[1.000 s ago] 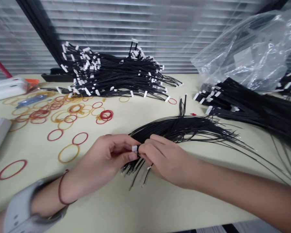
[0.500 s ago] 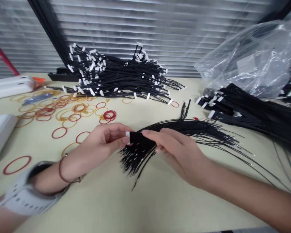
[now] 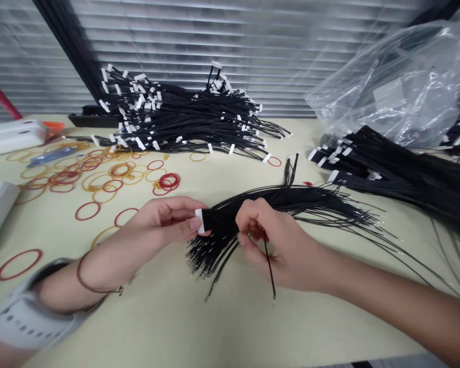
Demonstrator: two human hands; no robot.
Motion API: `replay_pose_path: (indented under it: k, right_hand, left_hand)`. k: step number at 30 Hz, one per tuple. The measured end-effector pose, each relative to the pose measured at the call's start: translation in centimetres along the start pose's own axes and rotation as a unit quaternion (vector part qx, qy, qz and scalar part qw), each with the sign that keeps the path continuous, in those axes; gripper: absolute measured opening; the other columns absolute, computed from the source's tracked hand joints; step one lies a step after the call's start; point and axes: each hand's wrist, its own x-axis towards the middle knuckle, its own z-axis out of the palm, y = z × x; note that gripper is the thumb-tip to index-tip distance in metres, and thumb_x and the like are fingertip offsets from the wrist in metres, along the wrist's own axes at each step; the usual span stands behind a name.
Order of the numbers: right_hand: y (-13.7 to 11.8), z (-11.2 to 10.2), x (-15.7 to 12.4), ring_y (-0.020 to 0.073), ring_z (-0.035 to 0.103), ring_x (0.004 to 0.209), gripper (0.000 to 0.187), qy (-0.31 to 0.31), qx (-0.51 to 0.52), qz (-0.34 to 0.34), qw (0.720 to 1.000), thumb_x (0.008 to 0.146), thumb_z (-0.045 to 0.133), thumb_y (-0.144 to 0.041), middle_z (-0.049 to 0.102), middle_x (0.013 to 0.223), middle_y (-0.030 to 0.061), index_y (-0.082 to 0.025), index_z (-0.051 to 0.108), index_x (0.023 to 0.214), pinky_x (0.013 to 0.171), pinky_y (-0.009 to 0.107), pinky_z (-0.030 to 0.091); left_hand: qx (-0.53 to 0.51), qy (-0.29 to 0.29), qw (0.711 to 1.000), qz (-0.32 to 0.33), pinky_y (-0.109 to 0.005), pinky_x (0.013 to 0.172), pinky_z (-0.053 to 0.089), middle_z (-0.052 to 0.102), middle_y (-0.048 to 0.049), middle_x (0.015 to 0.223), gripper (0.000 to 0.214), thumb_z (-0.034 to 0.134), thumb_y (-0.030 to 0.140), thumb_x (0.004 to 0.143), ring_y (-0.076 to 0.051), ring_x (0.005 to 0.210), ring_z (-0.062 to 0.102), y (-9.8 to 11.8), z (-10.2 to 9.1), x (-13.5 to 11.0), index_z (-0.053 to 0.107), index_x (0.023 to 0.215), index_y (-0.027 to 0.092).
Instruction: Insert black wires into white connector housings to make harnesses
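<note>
My left hand [image 3: 166, 222] pinches a white connector [image 3: 200, 221] between thumb and fingers, and black leads run from it to the right. Under it a loose bundle of black wires [image 3: 322, 202] lies across the table, its near-left ends fanned out with small metal tips. My right hand [image 3: 281, 245] is closed on a single black wire [image 3: 271, 271], whose metal-tipped end hangs below the fingers. The wire's other part is hidden behind the right hand.
Red and yellow rubber bands [image 3: 69, 176] are scattered on the left. Behind lies a heap of black cables [image 3: 199, 117] with white connectors. More bundled cables [image 3: 398, 166] and a clear plastic bag [image 3: 417, 97] are at the right, near window blinds [image 3: 253, 41].
My right hand's extended index finger has curled into a pinch, and a black wire now dangles from it. The white connector has tilted and shows more of its face.
</note>
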Motion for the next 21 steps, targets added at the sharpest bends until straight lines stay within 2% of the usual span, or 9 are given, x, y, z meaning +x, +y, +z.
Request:
replay_pose_path:
  k: [2,4,6,8,10,13,15,17,21]
  right_hand:
    - [0.2,-0.3,0.0,0.0092,0.038,0.069,0.032,-0.007,0.055,0.001,0.998,0.063,0.044,-0.003,0.041,0.083,-0.0019,-0.022,0.031,0.086,0.057,0.023,0.033]
    - [0.3,-0.5,0.1,0.0112,0.038,0.076,0.034,-0.012,0.123,0.013,0.992,0.061,0.042,-0.002,0.041,0.087,0.0000,-0.022,0.031,0.086,0.062,0.025,0.035]
    - [0.2,-0.6,0.3,0.0115,0.039,0.078,0.028,-0.013,0.189,0.033,0.981,0.066,0.041,-0.002,0.041,0.089,0.0007,-0.022,0.032,0.085,0.064,0.025,0.035]
    - [0.2,-0.5,0.5,0.0108,0.040,0.078,0.017,0.001,0.246,0.053,0.968,0.077,0.042,-0.008,0.042,0.087,0.0007,-0.022,0.034,0.084,0.064,0.025,0.036]
    - [0.2,-0.2,0.8,0.0097,0.042,0.076,0.007,0.034,0.282,0.068,0.956,0.085,0.042,-0.017,0.044,0.085,0.0004,-0.021,0.037,0.083,0.064,0.024,0.037]
    - [0.6,0.2,1.0,0.0078,0.048,0.070,0.009,0.117,0.308,0.077,0.941,0.086,0.047,-0.023,0.050,0.077,-0.0011,-0.020,0.042,0.079,0.061,0.022,0.040]
    - [0.9,0.3,1.1,0.0066,0.050,0.061,0.009,0.165,0.295,0.088,0.937,0.083,0.052,-0.024,0.055,0.070,-0.0020,-0.019,0.048,0.078,0.055,0.020,0.041]
    - [1.2,0.2,1.1,0.0058,0.050,0.055,0.005,0.185,0.236,0.081,0.951,0.079,0.058,-0.023,0.057,0.067,-0.0023,-0.018,0.057,0.078,0.049,0.019,0.040]
    - [1.3,0.1,1.0,0.0058,0.051,0.058,0.007,0.162,0.039,-0.018,0.986,0.077,0.060,-0.016,0.059,0.067,-0.0006,-0.016,0.065,0.080,0.053,0.019,0.040]
  left_hand:
    - [0.000,0.002,1.000,0.002,-0.010,0.063,0.047,0.069,0.0019,0.073,0.009,0.066,0.019,0.074,-0.007,0.069,0.061,0.0,0.1,0.0,0.067,0.083,0.020]
    - [-0.005,0.007,1.000,0.000,-0.010,0.063,0.047,0.069,0.0015,0.073,0.010,0.068,0.021,0.072,-0.007,0.069,0.062,0.1,0.2,0.0,0.067,0.082,0.019]
    - [-0.012,0.015,1.000,-0.008,-0.010,0.063,0.047,0.070,0.0011,0.074,0.012,0.069,0.021,0.070,-0.008,0.070,0.062,0.2,0.3,0.0,0.068,0.083,0.019]
    - [-0.019,0.023,0.999,-0.014,-0.011,0.063,0.047,0.071,0.0013,0.073,0.014,0.070,0.022,0.069,-0.008,0.069,0.063,0.2,0.3,0.0,0.068,0.082,0.020]
    - [-0.024,0.025,0.999,-0.015,-0.011,0.063,0.047,0.071,0.0019,0.073,0.014,0.071,0.022,0.068,-0.008,0.070,0.063,0.3,0.3,0.0,0.068,0.082,0.021]
    - [-0.016,0.021,1.000,-0.015,-0.012,0.064,0.046,0.071,0.0016,0.074,0.014,0.070,0.024,0.069,-0.009,0.072,0.063,0.3,0.2,0.0,0.068,0.083,0.021]
    - [-0.001,0.017,1.000,-0.020,-0.014,0.064,0.046,0.071,0.0003,0.077,0.015,0.068,0.024,0.072,-0.010,0.073,0.063,0.4,0.2,0.0,0.068,0.086,0.020]
    - [0.007,0.016,1.000,-0.023,-0.015,0.065,0.046,0.070,0.0000,0.078,0.015,0.067,0.025,0.073,-0.010,0.075,0.062,0.4,0.2,0.0,0.067,0.087,0.020]
    - [0.000,0.032,0.999,-0.026,-0.013,0.066,0.044,0.069,0.0035,0.077,0.011,0.066,0.022,0.073,-0.008,0.073,0.060,0.5,0.3,-0.1,0.067,0.084,0.020]
